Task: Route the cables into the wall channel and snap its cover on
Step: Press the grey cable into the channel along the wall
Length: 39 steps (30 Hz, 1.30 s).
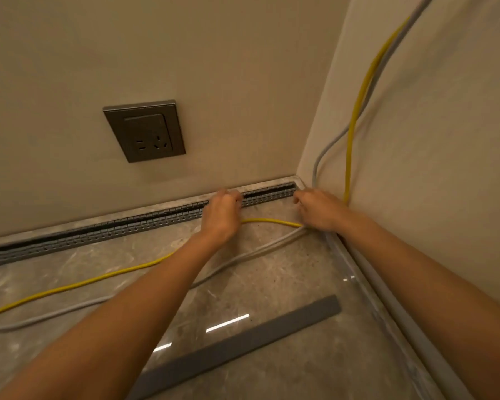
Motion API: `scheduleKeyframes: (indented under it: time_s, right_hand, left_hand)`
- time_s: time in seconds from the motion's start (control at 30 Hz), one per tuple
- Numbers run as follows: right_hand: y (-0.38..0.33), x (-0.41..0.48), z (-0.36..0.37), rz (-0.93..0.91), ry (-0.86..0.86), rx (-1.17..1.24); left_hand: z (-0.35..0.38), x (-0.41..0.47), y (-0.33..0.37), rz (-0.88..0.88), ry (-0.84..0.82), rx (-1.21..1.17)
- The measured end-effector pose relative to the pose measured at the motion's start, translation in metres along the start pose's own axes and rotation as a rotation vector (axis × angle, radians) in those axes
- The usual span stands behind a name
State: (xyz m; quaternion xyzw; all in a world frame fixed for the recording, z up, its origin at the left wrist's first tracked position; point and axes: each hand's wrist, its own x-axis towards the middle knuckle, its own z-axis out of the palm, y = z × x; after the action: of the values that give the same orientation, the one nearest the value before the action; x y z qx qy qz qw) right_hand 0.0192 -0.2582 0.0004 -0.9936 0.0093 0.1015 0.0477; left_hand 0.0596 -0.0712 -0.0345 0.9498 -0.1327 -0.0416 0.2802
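Observation:
A grey slotted wall channel [127, 223] runs open along the base of the back wall into the corner. My left hand [223, 215] has its fingers curled on the channel's front edge. My right hand [318, 209] is closed by the channel's corner end, where the grey cable [319, 157] comes down the side wall into it. The yellow cable [272, 221] also drops down that wall, arcs between my hands, passes under my left wrist and trails across the floor. Both cables lie outside the channel. The grey cover strip [243, 342] lies flat on the floor.
A dark wall socket [145, 131] sits on the back wall above the channel. The floor is glossy marble tile [286, 284], with a pale skirting strip [387, 307] along the right wall. The cables trail off to the left floor edge.

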Motion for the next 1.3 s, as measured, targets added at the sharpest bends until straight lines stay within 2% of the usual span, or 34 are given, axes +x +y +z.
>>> scheduleKeyframes:
  time_s: [0.07,0.1,0.17,0.2,0.27,0.33,0.47,0.6,0.77,0.87,1.0,1.2,1.3]
  right_hand:
    - [0.005,-0.004,0.001,0.026,-0.111,0.068]
    - [0.007,-0.006,0.001,0.027,-0.165,0.086]
    - [0.008,-0.007,0.000,0.017,-0.221,0.084]
    - [0.009,-0.008,0.000,0.009,-0.230,0.064]
    - [0.012,-0.009,0.003,-0.002,-0.222,0.012]
    - [0.014,-0.010,0.005,-0.011,-0.168,-0.014]
    - [0.010,-0.004,0.001,-0.039,0.020,-0.019]
    - [0.006,0.012,-0.006,0.000,0.051,0.090]
    - [0.000,0.037,0.003,-0.065,0.133,-0.118]
    - [0.002,0.048,0.016,-0.081,0.210,-0.142]
    - [0.008,0.054,0.019,-0.093,0.182,-0.064]
    - [0.010,0.046,0.015,-0.040,0.057,0.199]
    - [0.010,0.036,0.017,-0.022,0.120,0.275]
  left_hand:
    - [0.007,-0.014,0.009,0.217,-0.223,0.067]
    - [0.010,-0.021,0.015,0.297,-0.329,0.183]
    - [0.014,-0.030,0.024,0.425,-0.401,0.473]
    - [0.015,-0.032,0.026,0.469,-0.387,0.556]
    - [0.011,-0.032,0.030,0.501,-0.347,0.574]
    - [0.004,-0.027,0.028,0.441,-0.311,0.443]
    - [-0.010,-0.007,0.019,0.240,-0.269,-0.009]
    - [-0.019,0.010,0.013,0.170,-0.060,-0.118]
    - [-0.012,0.026,-0.003,0.129,0.035,-0.027]
    - [-0.005,0.028,-0.012,0.123,0.009,0.122]
    - [-0.002,0.026,-0.016,0.177,-0.001,0.208]
    - [-0.003,0.011,-0.019,0.319,0.015,0.277]
    - [-0.003,0.000,-0.019,0.394,0.023,0.364]
